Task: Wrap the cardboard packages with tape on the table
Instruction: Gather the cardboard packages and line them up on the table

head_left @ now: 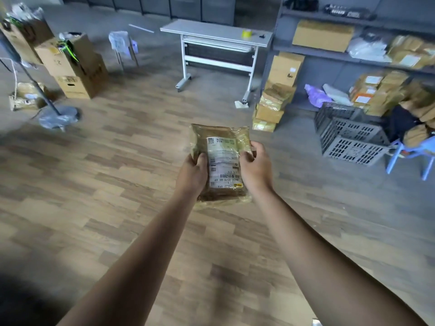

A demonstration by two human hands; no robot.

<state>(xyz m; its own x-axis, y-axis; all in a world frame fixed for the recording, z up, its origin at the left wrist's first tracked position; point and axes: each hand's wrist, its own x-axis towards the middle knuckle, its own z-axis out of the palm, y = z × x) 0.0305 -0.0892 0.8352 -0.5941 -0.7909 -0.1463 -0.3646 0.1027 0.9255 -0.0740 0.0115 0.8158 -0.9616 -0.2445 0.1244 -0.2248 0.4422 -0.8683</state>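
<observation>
both hands, left hand (191,171) and right hand (255,166), flank taped package (221,149) edges.

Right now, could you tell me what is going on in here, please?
A person stands on the wooden floor, holding a flat tape-wrapped package out in front with both hands, the left hand and right hand gripping its sides. Its white shipping label faces up. The grey table is across the room, with a yellow tape roll on it. More packages fill the shelves at right.

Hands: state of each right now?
Left hand: closed on the package, left edge.
Right hand: closed on the package, right edge.
</observation>
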